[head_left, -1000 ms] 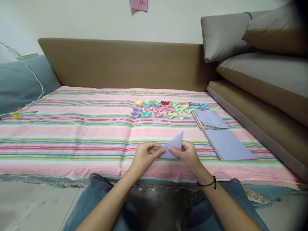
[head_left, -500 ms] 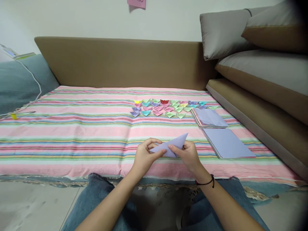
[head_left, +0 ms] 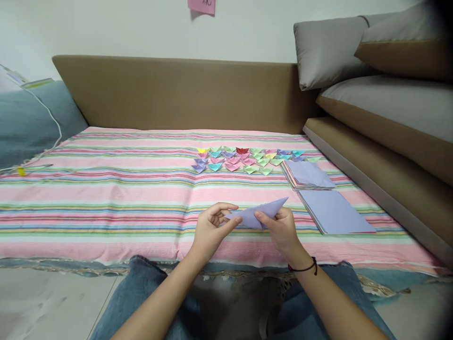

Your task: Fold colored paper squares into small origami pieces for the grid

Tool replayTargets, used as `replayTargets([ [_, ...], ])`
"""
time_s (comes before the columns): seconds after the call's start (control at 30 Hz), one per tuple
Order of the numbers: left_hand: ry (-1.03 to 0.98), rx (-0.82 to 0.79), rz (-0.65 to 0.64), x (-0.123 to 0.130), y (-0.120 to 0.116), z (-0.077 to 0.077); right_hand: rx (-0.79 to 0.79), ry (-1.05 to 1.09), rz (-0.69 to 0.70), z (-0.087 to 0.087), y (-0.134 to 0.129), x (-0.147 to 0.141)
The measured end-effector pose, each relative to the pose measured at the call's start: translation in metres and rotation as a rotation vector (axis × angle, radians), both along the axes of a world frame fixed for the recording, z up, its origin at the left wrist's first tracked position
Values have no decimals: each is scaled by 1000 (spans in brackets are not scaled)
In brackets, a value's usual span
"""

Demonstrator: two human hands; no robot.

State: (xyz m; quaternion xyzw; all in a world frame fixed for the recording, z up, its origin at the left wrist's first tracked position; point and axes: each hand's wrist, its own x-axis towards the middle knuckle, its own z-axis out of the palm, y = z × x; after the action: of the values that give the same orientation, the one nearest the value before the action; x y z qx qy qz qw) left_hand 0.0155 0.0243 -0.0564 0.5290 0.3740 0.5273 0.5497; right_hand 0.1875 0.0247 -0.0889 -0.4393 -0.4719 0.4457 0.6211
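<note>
A folded sheet of lavender origami paper (head_left: 253, 216) is held in the air over the striped cloth, a long pointed shape with one tip toward the upper right. My right hand (head_left: 283, 229) pinches it near the middle, thumb on top and fingers behind. At its left end, my left hand (head_left: 214, 226) has the thumb against the paper while the index finger is lifted and curved away above. The fingers behind the sheet are partly hidden. Beyond the hands, several small folded paper boats (head_left: 232, 160) in many colours stand in rows.
To the right lie a stack of lavender-topped paper (head_left: 336, 212) and a second stack (head_left: 307, 174) behind it. Grey and brown cushions (head_left: 389, 108) are piled at the right. A white cable (head_left: 53, 118) and a yellow object (head_left: 21, 171) lie at the far left of the striped cloth (head_left: 106, 198).
The folded paper has shifted right and tilted flatter, its tip now farther right. My right hand moved slightly right with it; the left fingers have loosened a little.
</note>
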Motion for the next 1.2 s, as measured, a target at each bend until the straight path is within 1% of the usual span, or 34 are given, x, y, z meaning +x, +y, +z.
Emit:
replayTargets([
  [0.1,53,53,-14,-2,0,1,41,-29,17,4,-1,1],
  [0.17,85,56,-6,-4,0,1,65,-51,33,8,-1,2],
  [0.33,97,-11,-36,-6,-3,3,105,-87,67,10,-1,5],
  [0.53,52,-110,-53,-4,-4,6,117,-141,54,11,-1,9],
  [0.63,56,-126,-50,-3,-3,6,122,-178,39,12,0,10],
  [0.77,56,-109,-36,-3,-4,5,114,-208,1,12,1,10],
  [1.07,-26,-16,69,-1,-7,3,98,-143,23,10,1,8],
  [1.2,-10,19,37,-2,-5,2,72,-142,9,10,1,9],
])
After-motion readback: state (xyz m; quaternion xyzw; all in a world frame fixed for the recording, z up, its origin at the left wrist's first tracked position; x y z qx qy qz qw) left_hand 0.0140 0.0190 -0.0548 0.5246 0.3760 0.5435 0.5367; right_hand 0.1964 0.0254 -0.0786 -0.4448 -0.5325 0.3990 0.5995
